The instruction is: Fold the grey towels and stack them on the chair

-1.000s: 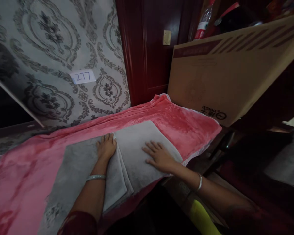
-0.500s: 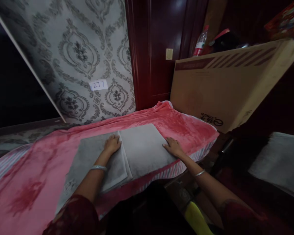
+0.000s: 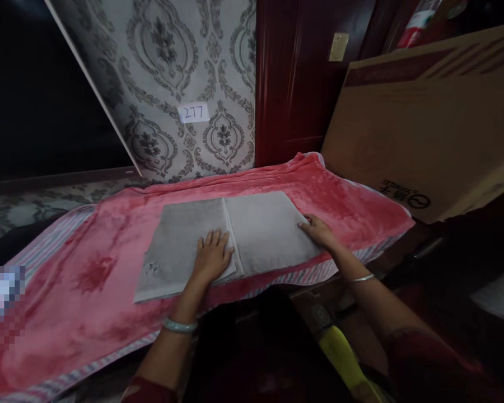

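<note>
A grey folded cloth with a small embroidered patch at its left corner lies on a pink blanket. A raised fold runs across its middle. My left hand rests flat on the cloth just left of this fold, fingers spread. At the cloth's right edge, my right hand has its thumb on top and its fingers curled at the edge, partly hidden, gripping it.
A large cardboard box leans at the right, with a bottle behind it. A dark screen stands at the left by the patterned wall. Something yellow shows below the blanket's front edge.
My left hand has slid from the fold's far part toward the near side, with its fingers spread. My right hand's fingers have curled at the cloth's right edge. The view has shifted too.
</note>
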`<state>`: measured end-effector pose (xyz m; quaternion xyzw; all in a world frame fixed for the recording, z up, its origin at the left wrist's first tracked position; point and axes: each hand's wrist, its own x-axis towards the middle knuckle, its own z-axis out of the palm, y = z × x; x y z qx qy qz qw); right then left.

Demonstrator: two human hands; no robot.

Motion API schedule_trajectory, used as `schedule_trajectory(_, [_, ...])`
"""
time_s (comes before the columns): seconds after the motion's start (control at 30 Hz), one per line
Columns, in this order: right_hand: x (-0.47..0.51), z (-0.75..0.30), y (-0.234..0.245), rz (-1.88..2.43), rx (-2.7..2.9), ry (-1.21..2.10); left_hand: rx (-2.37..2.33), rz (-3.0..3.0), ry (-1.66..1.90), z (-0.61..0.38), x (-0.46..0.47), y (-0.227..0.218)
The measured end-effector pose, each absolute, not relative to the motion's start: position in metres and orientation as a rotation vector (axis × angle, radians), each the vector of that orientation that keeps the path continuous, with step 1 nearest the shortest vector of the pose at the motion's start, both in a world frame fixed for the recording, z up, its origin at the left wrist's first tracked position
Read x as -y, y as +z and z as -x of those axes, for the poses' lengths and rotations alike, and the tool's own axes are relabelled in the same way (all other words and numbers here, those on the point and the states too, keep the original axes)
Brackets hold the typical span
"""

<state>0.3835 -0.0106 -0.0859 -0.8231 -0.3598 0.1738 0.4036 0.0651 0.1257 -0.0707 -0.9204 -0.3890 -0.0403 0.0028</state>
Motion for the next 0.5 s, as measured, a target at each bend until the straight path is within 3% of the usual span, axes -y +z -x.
schedule_trajectory(0.17, [0.019,-0.380,-0.074,1.578,0.766,0.972,1.159,2.967,-0.276,-0.061,-0.128,-0.072])
schedule_trajectory(0.33, [-0.010,-0.351,-0.027,1.271,0.737,1.086,1.082,3.198,-0.661,-0.056,-0.132,-0.081])
schedule_trajectory(0.43, [-0.050,-0.307,0.009,1.166,0.787,1.071,1.231,3.396,-1.184,-0.051,-0.143,-0.082])
schedule_trajectory(0.5, [-0.077,-0.266,0.026,1.147,0.897,1.068,1.474,3.422,-1.769,-0.044,-0.153,-0.078])
